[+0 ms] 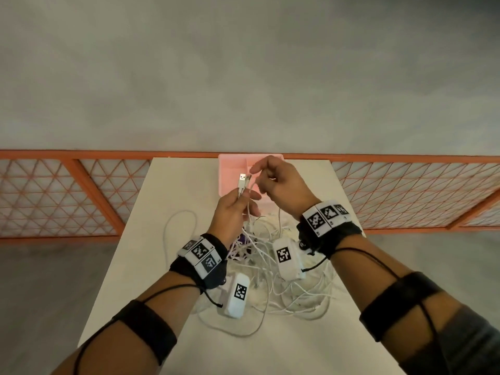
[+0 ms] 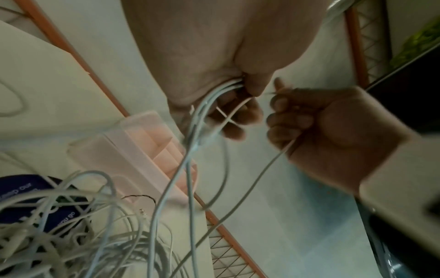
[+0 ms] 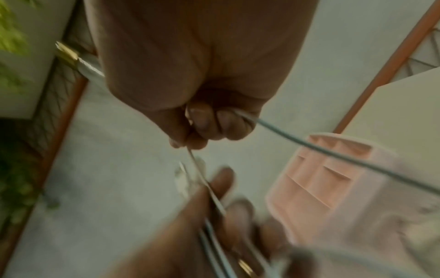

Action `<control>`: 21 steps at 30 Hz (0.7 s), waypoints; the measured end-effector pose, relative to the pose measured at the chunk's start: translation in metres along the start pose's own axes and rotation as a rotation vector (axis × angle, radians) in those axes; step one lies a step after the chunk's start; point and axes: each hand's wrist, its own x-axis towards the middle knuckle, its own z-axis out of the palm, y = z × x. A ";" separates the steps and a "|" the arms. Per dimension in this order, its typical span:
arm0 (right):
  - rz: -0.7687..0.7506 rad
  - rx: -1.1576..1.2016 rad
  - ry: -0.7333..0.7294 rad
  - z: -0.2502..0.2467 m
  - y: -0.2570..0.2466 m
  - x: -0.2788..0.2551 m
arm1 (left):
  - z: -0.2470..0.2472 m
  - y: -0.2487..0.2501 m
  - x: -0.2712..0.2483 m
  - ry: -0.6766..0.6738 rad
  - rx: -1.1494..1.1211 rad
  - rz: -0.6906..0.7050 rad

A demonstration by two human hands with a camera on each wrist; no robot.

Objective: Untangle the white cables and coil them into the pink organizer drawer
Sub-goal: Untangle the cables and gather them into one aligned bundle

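A tangled heap of white cables lies in the middle of the white table. My left hand is raised above the heap and grips a bundle of cable ends, with USB plugs sticking up past the fingers. Just to its right my right hand curls its fingers round a single white cable that runs back toward the left hand. The pink organizer drawer stands at the table's far edge, behind both hands, with its dividers showing.
A dark blue printed packet lies under the cable heap. One loose white loop spreads to the left on the table. An orange mesh railing runs behind the table, and green plants grow beyond it.
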 end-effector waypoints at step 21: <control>0.427 -0.479 -0.167 -0.033 0.129 -0.057 | -0.054 0.007 0.012 0.238 -0.376 -0.068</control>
